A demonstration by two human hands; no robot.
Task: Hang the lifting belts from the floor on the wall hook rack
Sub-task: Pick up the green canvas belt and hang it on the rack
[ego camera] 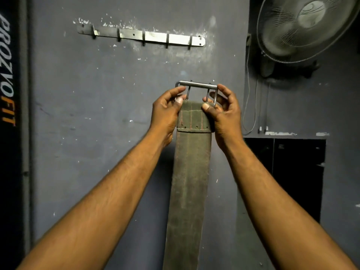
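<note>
A wide olive-green lifting belt [190, 182] hangs straight down in front of the grey wall, its metal two-prong buckle [197, 84] at the top. My left hand [167, 114] grips the belt's upper left corner by the buckle. My right hand [224, 112] grips the upper right corner, fingers curled round the buckle frame. Above and to the left, a metal hook rack [155, 37] with several bare hooks is screwed to the wall. The buckle is well below the rack and apart from it.
A wall-mounted fan [305, 26] sits at the upper right, with cables [251, 106] running down the wall. Dark lockers [298, 172] stand at the right. A black banner with lettering [7, 75] runs down the left edge.
</note>
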